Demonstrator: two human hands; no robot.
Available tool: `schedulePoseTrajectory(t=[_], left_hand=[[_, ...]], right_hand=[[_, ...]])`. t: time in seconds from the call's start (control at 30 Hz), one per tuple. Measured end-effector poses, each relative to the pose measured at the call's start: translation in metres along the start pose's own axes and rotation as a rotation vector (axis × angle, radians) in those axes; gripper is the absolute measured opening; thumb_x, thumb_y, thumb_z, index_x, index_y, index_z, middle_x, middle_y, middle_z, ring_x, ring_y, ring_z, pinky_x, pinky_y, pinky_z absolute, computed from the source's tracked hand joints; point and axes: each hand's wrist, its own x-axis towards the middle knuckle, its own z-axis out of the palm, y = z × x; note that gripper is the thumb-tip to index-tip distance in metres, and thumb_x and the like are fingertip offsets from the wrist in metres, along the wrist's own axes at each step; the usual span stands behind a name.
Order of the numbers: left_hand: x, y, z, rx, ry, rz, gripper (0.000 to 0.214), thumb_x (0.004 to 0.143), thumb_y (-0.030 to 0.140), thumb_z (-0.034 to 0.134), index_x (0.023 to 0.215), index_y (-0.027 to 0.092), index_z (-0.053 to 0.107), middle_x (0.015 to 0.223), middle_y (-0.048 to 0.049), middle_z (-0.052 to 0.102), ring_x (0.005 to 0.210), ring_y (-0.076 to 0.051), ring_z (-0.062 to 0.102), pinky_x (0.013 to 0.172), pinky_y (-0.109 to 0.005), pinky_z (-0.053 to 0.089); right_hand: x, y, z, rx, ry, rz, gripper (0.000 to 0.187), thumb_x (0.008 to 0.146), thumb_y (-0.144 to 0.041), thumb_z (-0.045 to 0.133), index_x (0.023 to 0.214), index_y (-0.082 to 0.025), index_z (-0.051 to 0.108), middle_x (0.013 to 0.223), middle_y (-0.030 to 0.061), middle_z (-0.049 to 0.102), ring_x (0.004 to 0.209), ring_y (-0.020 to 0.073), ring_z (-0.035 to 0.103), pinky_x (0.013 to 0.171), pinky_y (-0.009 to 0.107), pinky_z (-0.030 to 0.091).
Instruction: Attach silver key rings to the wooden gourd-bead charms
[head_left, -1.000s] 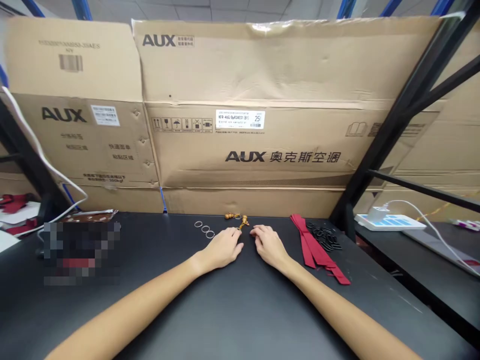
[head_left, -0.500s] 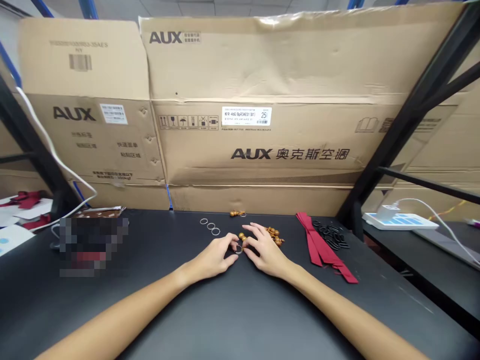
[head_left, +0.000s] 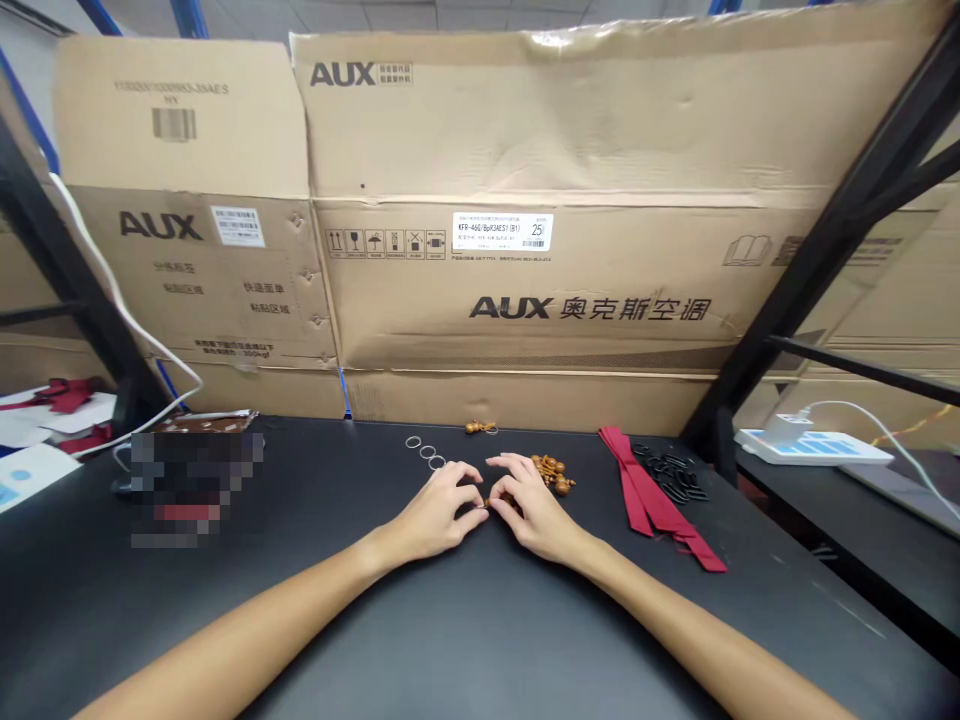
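My left hand (head_left: 435, 512) is closed in a pinch at the tip of a metal split ring, which the fingers now almost wholly hide. Thumb and forefinger of my right hand (head_left: 541, 515) pinch a small brown wooden gourd pendant (head_left: 508, 498), partly covered by the fingers. The fingertips of both hands nearly meet just above the black table. Right behind my right hand lies a pile of similar gourd pendants (head_left: 556, 474). Loose metal rings (head_left: 413, 442) lie in a row behind my left hand. Farther back rests a gourd pendant with a ring attached (head_left: 476, 427).
Dark red fabric strips (head_left: 660, 500) and a heap of black loop-shaped pieces (head_left: 675, 474) lie to the right. Large cardboard boxes (head_left: 585, 260) wall off the table's back. A white power strip (head_left: 817, 448) is at far right; a white cable (head_left: 161, 345) hangs at left.
My left fingertips have closed in toward the right hand, and the ring that showed between them is now mostly hidden. The gourd has dropped lower behind my right fingers. The view has shifted slightly.
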Motion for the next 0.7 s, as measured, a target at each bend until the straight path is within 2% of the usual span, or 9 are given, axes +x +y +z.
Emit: schedulePoseTrajectory(t=[0.1, 0.33, 0.53, 0.7], left_hand=[[0.0004, 0.0007, -0.001, -0.016, -0.002, -0.02, 0.015, 0.09, 0.029, 0.057, 0.081, 0.02, 0.065, 0.113, -0.0059, 0.056, 0.107, -0.021, 0.052, 0.097, -0.036, 0.042], [-0.0002, -0.0018, 0.0004, -0.04, -0.02, -0.008, 0.016, 0.092, 0.024, 0.052, 0.084, 0.019, 0.065, 0.112, -0.0061, 0.056, 0.107, -0.02, 0.052, 0.098, -0.036, 0.042], [0.0012, -0.0022, -0.0004, -0.054, -0.034, -0.015, 0.017, 0.093, 0.023, 0.051, 0.085, 0.02, 0.066, 0.114, -0.0059, 0.055, 0.107, -0.02, 0.052, 0.098, -0.035, 0.042], [0.0007, -0.0003, -0.0006, -0.029, -0.012, -0.045, 0.014, 0.09, 0.027, 0.055, 0.085, 0.02, 0.066, 0.114, -0.0063, 0.055, 0.108, -0.021, 0.052, 0.098, -0.037, 0.042]], right_hand=[[-0.0003, 0.001, -0.0009, 0.012, 0.0, -0.005, 0.009, 0.09, -0.019, 0.051, 0.083, -0.021, 0.056, 0.129, 0.0111, 0.051, 0.128, 0.0282, 0.037, 0.103, 0.054, 0.036], [-0.0003, -0.0024, 0.0001, 0.027, -0.007, -0.035, 0.009, 0.091, -0.02, 0.05, 0.085, -0.022, 0.057, 0.128, 0.0101, 0.051, 0.126, 0.0272, 0.039, 0.102, 0.053, 0.038], [-0.0006, 0.0052, 0.0029, -0.074, 0.043, 0.061, 0.013, 0.092, -0.02, 0.047, 0.085, -0.02, 0.058, 0.125, 0.0131, 0.052, 0.125, 0.0301, 0.039, 0.1, 0.057, 0.037], [-0.0008, 0.0002, 0.0016, -0.012, 0.014, -0.003, 0.009, 0.091, -0.019, 0.049, 0.085, -0.021, 0.056, 0.127, 0.0111, 0.052, 0.125, 0.0275, 0.039, 0.102, 0.053, 0.037]])
